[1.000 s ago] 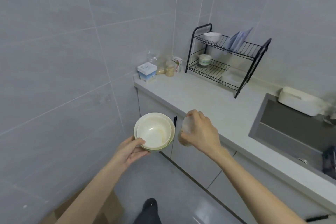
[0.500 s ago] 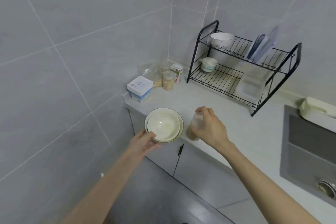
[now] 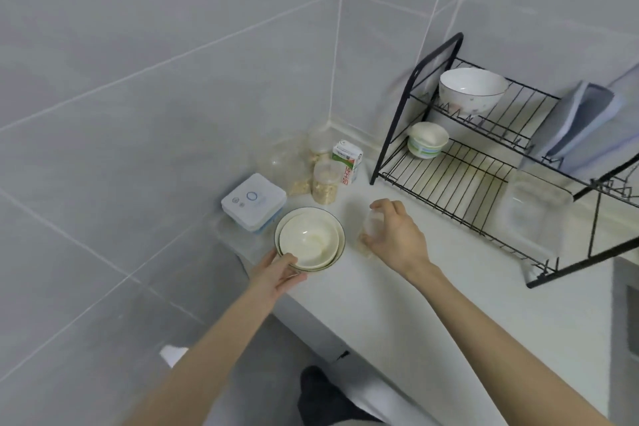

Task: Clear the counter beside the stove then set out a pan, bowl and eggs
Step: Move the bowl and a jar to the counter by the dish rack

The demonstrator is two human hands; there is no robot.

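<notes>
Cream nested bowls point(image 3: 308, 242) are pinched by left hand point(image 3: 276, 275), clear jar point(image 3: 369, 230) gripped by right hand point(image 3: 397, 242). Clearing step judged underway; gentle set-down required next.

The counter point(image 3: 449, 304) bears a dish rack point(image 3: 456, 180), a carton point(image 3: 346, 161), a grain jar point(image 3: 325, 181) and a white box point(image 3: 253, 201).

Two nested cream bowls point(image 3: 308, 242), dark-rimmed and upright, at the counter point(image 3: 449, 290) end, near a clear jar point(image 3: 369, 229) holding grain.
</notes>
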